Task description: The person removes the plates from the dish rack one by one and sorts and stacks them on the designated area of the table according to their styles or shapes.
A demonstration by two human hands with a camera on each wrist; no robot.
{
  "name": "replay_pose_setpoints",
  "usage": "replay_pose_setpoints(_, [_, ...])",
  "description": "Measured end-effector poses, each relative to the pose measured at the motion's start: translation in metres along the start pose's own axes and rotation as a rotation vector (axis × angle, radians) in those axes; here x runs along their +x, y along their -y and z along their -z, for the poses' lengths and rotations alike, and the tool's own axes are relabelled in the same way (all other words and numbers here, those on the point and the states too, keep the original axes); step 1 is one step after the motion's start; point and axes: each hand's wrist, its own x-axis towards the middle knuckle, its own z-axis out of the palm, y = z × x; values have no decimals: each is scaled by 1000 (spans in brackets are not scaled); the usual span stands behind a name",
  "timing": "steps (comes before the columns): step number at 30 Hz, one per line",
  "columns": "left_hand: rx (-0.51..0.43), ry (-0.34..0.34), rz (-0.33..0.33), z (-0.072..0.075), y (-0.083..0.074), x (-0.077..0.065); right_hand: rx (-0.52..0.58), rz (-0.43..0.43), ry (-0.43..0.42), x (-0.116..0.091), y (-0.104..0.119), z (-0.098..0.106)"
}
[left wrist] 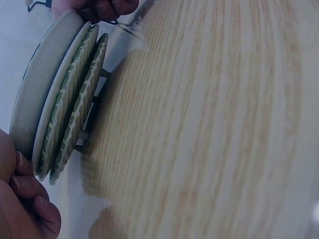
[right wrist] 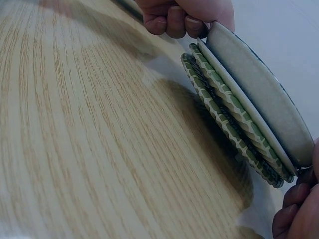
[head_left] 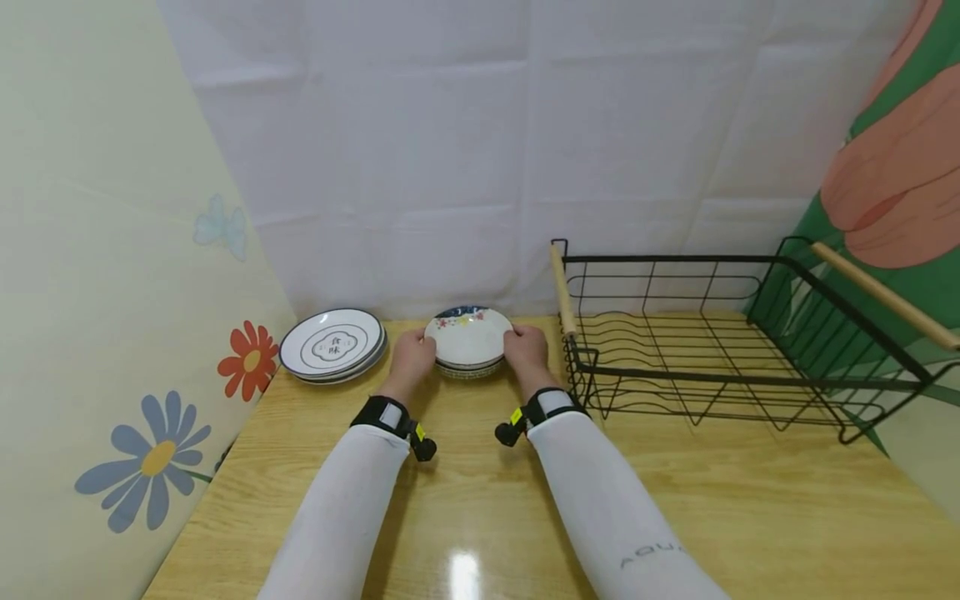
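Observation:
Both hands grip a white dish (head_left: 468, 343) with a dark blue patch and red and yellow flowers at its far rim. My left hand (head_left: 412, 360) holds its left edge, thumb near the rim, and my right hand (head_left: 528, 350) holds the right edge. Below the dish, the left wrist view shows a thin pale plate edge and ribbed green-and-white plates (left wrist: 79, 107) stacked close together. In the right wrist view the dish's plain outer wall (right wrist: 254, 84) is tilted slightly away from the plates under it. Fingers of both hands curl beneath the rim.
To the left stands a stack of white plates (head_left: 330, 343) with dark rims and printed characters. On the right sits a black wire dish rack (head_left: 690, 377) with wooden handles. A white cloth (head_left: 420, 167) hangs behind the wooden table (head_left: 465, 492).

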Motion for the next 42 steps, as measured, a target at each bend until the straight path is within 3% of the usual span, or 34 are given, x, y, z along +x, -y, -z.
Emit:
replay_pose_setpoints(15, [-33, 19, 19, 0, 2, 3, -18, -7, -1, -3, 3, 2])
replay_pose_setpoints(42, [17, 13, 0, -1, 4, 2, -24, -24, 14, -7, 0, 3])
